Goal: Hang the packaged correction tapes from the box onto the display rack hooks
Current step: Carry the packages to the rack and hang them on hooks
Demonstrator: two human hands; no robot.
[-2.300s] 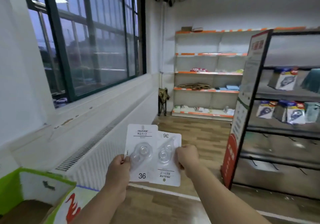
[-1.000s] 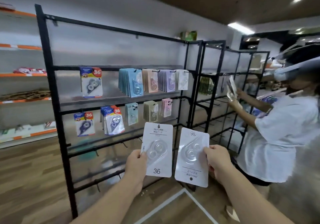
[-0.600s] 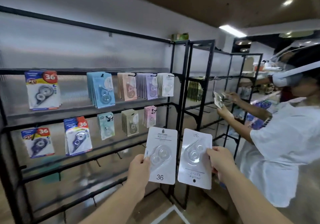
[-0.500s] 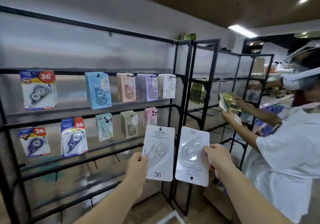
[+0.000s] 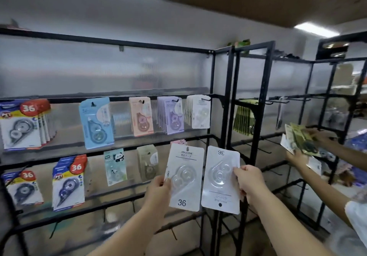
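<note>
pinches at the card edges keep both packs facing the person before the display rack [image 5: 230, 97], left grip [image 5: 158, 186] holding an upright correction tape [image 5: 184, 176], right grip [image 5: 248, 180] an inverted pack [image 5: 220, 178] that likely needs flipping for the hook [image 5: 205, 98] carrying the white stack [image 5: 199, 113].

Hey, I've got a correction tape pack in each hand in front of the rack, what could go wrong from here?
1. The right pack is upside down, hole at the bottom; flipping it while the left hand holds the left pack could drop one.
2. The hook already carries a white stack; pushing more on may knock cards loose.
3. On the right, another person's hand works close by; arms might collide.
</note>
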